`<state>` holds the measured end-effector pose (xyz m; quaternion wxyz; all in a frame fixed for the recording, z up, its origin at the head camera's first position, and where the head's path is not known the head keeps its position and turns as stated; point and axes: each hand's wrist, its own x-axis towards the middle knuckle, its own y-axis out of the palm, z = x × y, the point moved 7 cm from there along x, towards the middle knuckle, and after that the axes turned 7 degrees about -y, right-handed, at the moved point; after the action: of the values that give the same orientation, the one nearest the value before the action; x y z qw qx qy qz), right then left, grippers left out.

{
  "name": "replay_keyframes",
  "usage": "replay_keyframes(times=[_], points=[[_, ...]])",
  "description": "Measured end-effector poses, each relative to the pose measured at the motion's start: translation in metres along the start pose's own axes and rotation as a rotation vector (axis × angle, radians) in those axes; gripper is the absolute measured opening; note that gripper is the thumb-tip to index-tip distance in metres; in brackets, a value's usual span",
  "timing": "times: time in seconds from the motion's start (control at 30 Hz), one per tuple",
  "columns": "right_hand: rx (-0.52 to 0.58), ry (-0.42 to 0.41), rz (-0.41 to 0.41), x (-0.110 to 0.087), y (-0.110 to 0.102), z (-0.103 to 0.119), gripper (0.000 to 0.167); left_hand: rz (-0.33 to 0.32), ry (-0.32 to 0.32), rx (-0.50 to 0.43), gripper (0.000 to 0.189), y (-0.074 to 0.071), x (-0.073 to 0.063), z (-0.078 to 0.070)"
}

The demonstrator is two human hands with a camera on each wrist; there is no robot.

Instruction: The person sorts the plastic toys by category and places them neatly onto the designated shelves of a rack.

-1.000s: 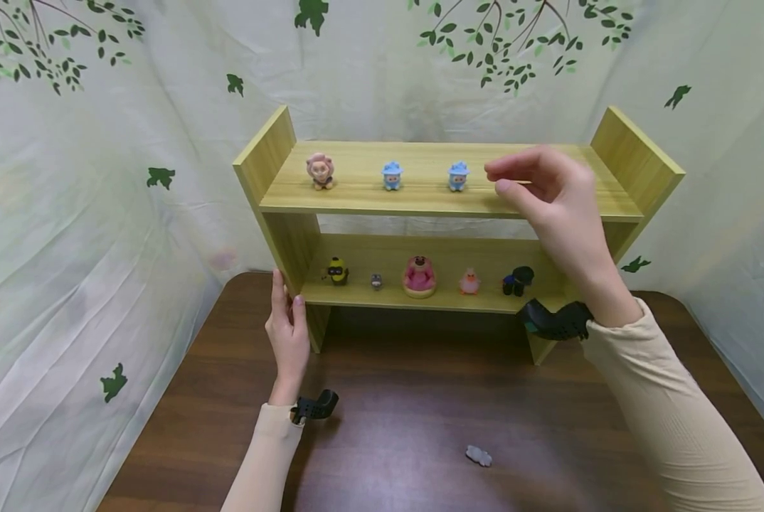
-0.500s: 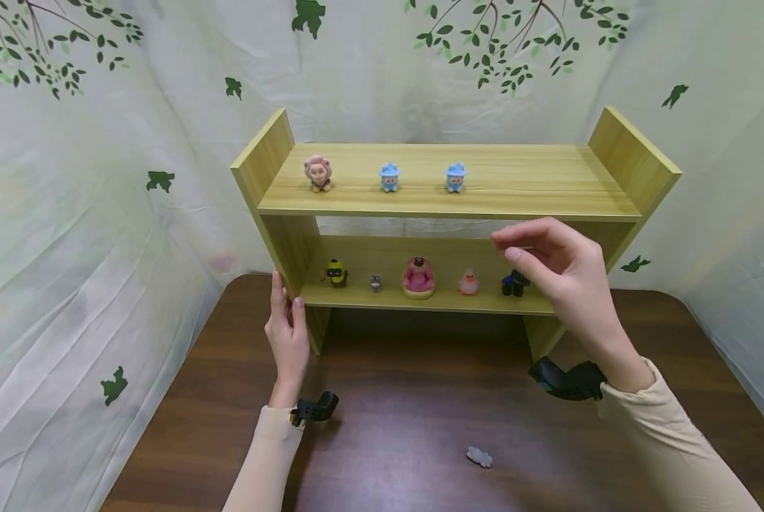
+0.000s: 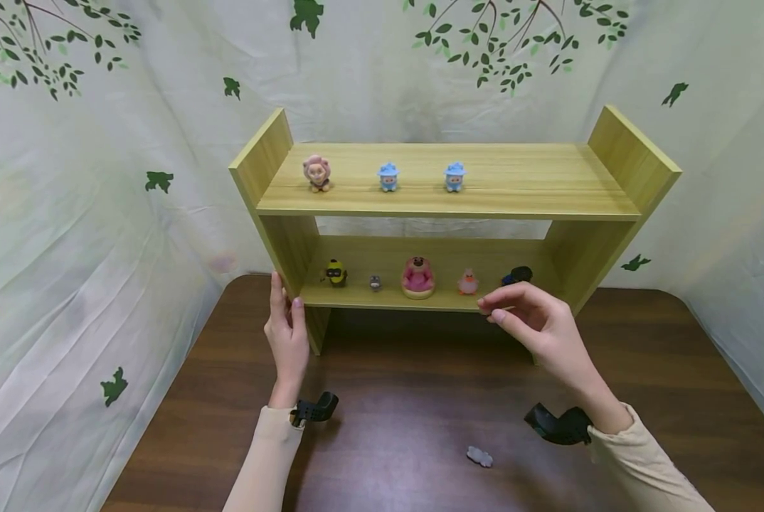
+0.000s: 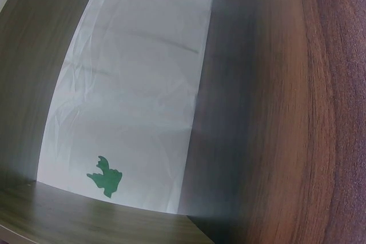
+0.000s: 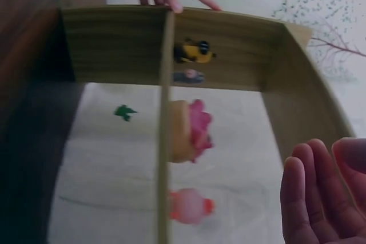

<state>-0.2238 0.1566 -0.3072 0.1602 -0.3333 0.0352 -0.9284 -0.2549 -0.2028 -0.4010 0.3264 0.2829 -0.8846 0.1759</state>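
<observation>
My left hand [image 3: 288, 345] rests against the left side panel of the wooden shelf [image 3: 529, 181], its fingers fairly straight and its thumb near the front edge. In front of the lower board, at the right, hovers my right hand [image 3: 542, 327]. Its fingers are loosely bent with thumb and forefinger close together, and no held thing shows. Partly hidden behind it is a dark-capped figurine [image 3: 520, 274]. Just left of that stands a pink duck-like figurine [image 3: 468, 282]. A small grey figurine [image 3: 479, 456] lies on the table below the right hand.
On the top board stand a pink figurine [image 3: 318, 173] and two blue-hatted figurines [image 3: 388, 177]. The lower board also bears a yellow-and-black figurine [image 3: 336, 273], a tiny grey one [image 3: 375, 283] and a pink bear [image 3: 418, 278]. Brown table [image 3: 382, 419] lies in front.
My right hand has come down from the top board to the front of the lower board. The left hand stays at the side panel, and the figurines have not moved.
</observation>
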Motion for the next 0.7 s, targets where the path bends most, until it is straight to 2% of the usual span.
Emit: replay_keyframes(times=[0.1,0.33,0.57,0.7], points=[[-0.001,0.027,0.019,-0.01,0.004,-0.01,0.016,-0.004,0.006,0.002,0.063,0.0,0.0,-0.003],[0.017,0.106,0.076,-0.04,0.015,-0.036,0.018,0.001,0.018,-0.009,0.065,-0.005,0.001,-0.038],[0.051,0.165,0.075,-0.066,0.019,-0.057,0.019,0.003,0.011,-0.006,0.063,-0.004,0.002,-0.037],[0.032,0.163,0.097,-0.077,0.022,-0.066,0.02,0.002,0.015,-0.004,0.064,-0.004,0.002,-0.038]])
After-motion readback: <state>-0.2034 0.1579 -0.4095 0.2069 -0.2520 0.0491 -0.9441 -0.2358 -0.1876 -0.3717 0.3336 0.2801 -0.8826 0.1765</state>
